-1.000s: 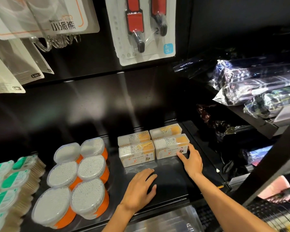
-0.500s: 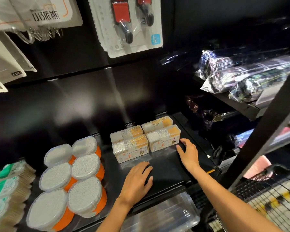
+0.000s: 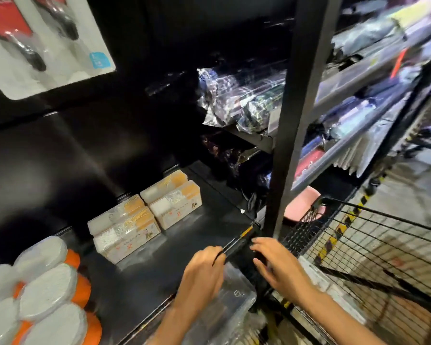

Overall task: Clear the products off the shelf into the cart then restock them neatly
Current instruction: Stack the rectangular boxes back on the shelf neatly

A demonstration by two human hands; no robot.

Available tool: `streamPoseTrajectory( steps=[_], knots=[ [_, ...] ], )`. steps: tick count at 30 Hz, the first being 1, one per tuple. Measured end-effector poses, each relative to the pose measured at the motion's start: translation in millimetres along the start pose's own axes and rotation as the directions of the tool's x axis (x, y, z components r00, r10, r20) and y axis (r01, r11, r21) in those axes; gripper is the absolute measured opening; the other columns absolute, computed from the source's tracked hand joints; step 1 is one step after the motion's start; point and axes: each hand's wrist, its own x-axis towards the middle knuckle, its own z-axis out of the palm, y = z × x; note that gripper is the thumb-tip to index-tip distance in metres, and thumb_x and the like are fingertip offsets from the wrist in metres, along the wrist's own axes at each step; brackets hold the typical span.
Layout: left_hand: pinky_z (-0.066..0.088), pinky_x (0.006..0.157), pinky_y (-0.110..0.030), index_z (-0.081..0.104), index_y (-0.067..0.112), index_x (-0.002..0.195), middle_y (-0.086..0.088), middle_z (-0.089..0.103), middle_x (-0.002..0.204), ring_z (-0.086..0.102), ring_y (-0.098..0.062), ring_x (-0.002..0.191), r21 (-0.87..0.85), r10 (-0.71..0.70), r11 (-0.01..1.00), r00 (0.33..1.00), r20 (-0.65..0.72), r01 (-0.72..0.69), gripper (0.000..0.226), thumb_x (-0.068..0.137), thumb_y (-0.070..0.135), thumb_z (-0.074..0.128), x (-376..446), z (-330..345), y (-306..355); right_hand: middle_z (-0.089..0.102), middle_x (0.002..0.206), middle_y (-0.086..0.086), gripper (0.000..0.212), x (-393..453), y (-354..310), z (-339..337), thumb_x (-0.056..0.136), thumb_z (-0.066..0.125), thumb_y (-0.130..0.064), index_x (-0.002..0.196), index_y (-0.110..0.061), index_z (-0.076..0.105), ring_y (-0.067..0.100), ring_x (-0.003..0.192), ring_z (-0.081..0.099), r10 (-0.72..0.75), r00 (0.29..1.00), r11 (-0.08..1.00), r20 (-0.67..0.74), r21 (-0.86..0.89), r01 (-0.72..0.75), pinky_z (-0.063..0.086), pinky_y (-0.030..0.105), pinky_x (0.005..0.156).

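Two rows of clear rectangular boxes, the left row and the right row, stand on the black shelf. Left of them are round white-lidded orange tubs. My left hand hovers at the shelf's front edge with relaxed fingers and holds nothing. Beside it my right hand has its fingers spread over the shelf's front right corner, also holding nothing. The black wire cart stands to the right, just past my right hand.
A black upright post rises between the shelf and the cart. A clear plastic bin sits below the shelf edge under my hands. Foil-wrapped goods fill the right-hand shelves. A blister pack hangs top left.
Both hands have drawn back from the boxes to the shelf's front right corner. My view has swung right, bringing the cart into sight.
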Motion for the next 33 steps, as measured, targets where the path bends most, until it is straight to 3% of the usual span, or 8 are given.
streamPoseTrajectory(
  steps=[4, 8, 11, 15, 18, 23, 27, 33],
  knots=[
    [0.047, 0.090, -0.027, 0.070, 0.015, 0.099, 0.002, 0.067, 0.105, 0.063, -0.014, 0.098, -0.253, 0.177, 0.947, 0.979, -0.098, -0.197, 0.028, 0.084, 0.026, 0.049, 42, 19, 75, 0.059, 0.121, -0.006, 0.041, -62, 41, -27, 0.095, 0.038, -0.049, 0.116, -0.021, 0.060, 0.003, 0.112, 0.049, 0.221, 0.971, 0.975, -0.091, 0.016, -0.221, 0.039, 0.018, 0.096],
    [0.049, 0.093, -0.028, 0.057, 0.018, 0.112, 0.002, 0.065, 0.112, 0.059, -0.012, 0.108, -0.426, 0.258, 0.864, 0.963, -0.082, -0.268, 0.027, 0.089, 0.029, 0.047, 86, 45, 135, 0.053, 0.129, -0.004, 0.061, -120, 95, -42, 0.093, 0.023, -0.063, 0.128, -0.023, 0.052, 0.012, 0.116, 0.052, 0.468, 0.872, 0.884, -0.142, 0.048, -0.466, 0.047, 0.034, 0.096],
    [0.047, 0.093, -0.031, 0.053, 0.014, 0.116, -0.004, 0.065, 0.113, 0.058, -0.017, 0.107, -0.502, 0.341, 0.812, 0.940, -0.008, -0.299, 0.030, 0.089, 0.027, 0.050, 120, 64, 169, 0.050, 0.135, 0.002, 0.073, -152, 126, -56, 0.089, 0.022, -0.069, 0.133, -0.017, 0.049, 0.019, 0.123, 0.048, 0.594, 0.788, 0.803, -0.162, 0.066, -0.592, 0.042, 0.034, 0.103],
    [0.051, 0.091, -0.028, 0.060, 0.013, 0.119, -0.002, 0.066, 0.117, 0.061, -0.016, 0.109, -0.453, 0.392, 0.851, 0.894, 0.215, -0.265, 0.042, 0.089, 0.039, 0.044, 151, 107, 198, 0.047, 0.140, 0.002, 0.051, -182, 165, -65, 0.094, 0.046, -0.047, 0.137, -0.018, 0.045, 0.019, 0.130, 0.043, 0.710, 0.680, 0.703, -0.184, 0.132, -0.698, 0.032, 0.029, 0.108],
    [0.053, 0.085, -0.029, 0.067, 0.012, 0.113, 0.000, 0.068, 0.115, 0.066, -0.015, 0.104, -0.410, 0.357, 0.890, 0.862, 0.359, -0.197, 0.050, 0.087, 0.043, 0.038, 165, 136, 216, 0.042, 0.142, -0.001, 0.049, -200, 194, -62, 0.094, 0.053, -0.037, 0.139, -0.020, 0.041, 0.017, 0.133, 0.039, 0.769, 0.619, 0.639, -0.160, 0.160, -0.752, 0.027, 0.023, 0.110],
    [0.022, 0.113, -0.025, 0.032, 0.012, 0.145, -0.002, 0.035, 0.150, 0.033, -0.015, 0.138, -0.385, 0.323, 0.915, 0.794, 0.515, -0.123, 0.054, 0.099, 0.040, 0.038, 178, 187, 228, 0.041, 0.145, -0.001, 0.055, -218, 234, -36, 0.093, 0.047, -0.045, 0.141, -0.021, 0.036, 0.014, 0.133, 0.038, 0.850, 0.515, 0.527, -0.116, 0.210, -0.823, 0.034, 0.037, 0.113],
    [0.042, 0.104, -0.032, 0.039, 0.012, 0.141, -0.004, 0.046, 0.141, 0.047, -0.017, 0.126, -0.383, 0.284, 0.923, 0.754, 0.592, -0.047, 0.060, 0.092, 0.047, 0.038, 180, 239, 218, 0.032, 0.151, 0.002, 0.059, -225, 263, -3, 0.095, 0.048, -0.044, 0.145, -0.018, 0.030, 0.017, 0.138, 0.030, 0.920, 0.392, 0.379, 0.016, 0.224, -0.898, 0.028, 0.036, 0.115],
    [0.033, 0.109, -0.030, 0.031, 0.013, 0.145, -0.003, 0.035, 0.148, 0.036, -0.018, 0.135, -0.267, 0.251, 0.961, 0.648, 0.719, -0.077, 0.061, 0.095, 0.043, 0.047, 193, 323, 194, 0.038, 0.143, 0.008, 0.059, -228, 301, 54, 0.094, 0.048, -0.045, 0.143, -0.015, 0.033, 0.024, 0.135, 0.032, 0.954, 0.228, 0.190, 0.197, 0.193, -0.963, 0.030, 0.035, 0.112]
  ],
)
